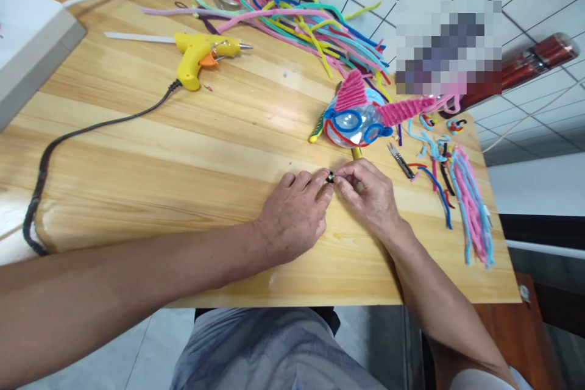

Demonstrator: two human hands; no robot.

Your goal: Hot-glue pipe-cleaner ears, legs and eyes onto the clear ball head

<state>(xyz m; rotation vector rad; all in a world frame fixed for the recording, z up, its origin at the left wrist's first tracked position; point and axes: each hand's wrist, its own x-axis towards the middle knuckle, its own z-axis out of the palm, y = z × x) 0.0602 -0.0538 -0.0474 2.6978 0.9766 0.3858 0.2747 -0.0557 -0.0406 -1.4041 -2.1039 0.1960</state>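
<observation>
Between the fingertips of both hands, low over the wooden table, is a small black piece (pixel 329 177) with a pale spot; its kind is too small to make out. My left hand (pixel 295 213) pinches it from the left with fingers bent. From the right, my right hand (pixel 369 194) closes thumb and forefinger on it. Just beyond the hands stands a clear plastic craft figure (pixel 359 125) with blue pipe-cleaner rings, a red curved line and pink ear-like pieces. Thread snips (pixel 401 161) lie to the right of my right hand.
A yellow glue gun (pixel 196 56) with a black cord lies at the left, near a white box (pixel 31 42). Loose pipe cleaners (pixel 311 24) are piled at the back. A pink and blue bundle (pixel 473 213) lies at the right, with a red flask (pixel 521 70) behind.
</observation>
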